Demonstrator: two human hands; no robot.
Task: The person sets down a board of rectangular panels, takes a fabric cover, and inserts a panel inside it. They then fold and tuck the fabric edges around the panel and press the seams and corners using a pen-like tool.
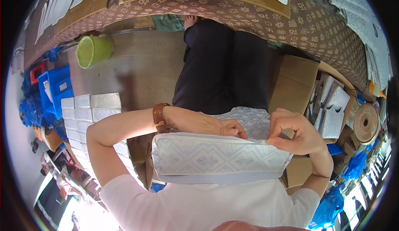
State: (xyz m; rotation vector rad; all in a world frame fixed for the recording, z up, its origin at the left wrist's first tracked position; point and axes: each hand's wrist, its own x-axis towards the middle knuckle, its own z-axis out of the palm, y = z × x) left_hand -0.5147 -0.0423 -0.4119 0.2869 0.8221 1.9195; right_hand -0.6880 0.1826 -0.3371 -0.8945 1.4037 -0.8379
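A box-shaped piece (220, 156) covered in pale fabric with a blue-grey diamond pattern rests against my chest and lap. Behind its upper edge a darker patterned panel (247, 119) slopes away over my legs. My left hand (208, 124), below a brown wristwatch (160, 118), lies along that edge with its fingers bent down onto it. At the edge's right part, my right hand (293, 131) pinches with thumb and forefinger. Whether a small thing is between those fingertips I cannot tell. The inner side of the piece is hidden.
Rows of similar patterned boxes (83, 114) stand at the left. A green bin (93, 52) and blue crate (56, 89) are farther off. At the right, an open carton (295, 79) stands beside patterned pieces (332, 106) and a tape roll (365, 124). A cloth-covered table (199, 6) runs ahead.
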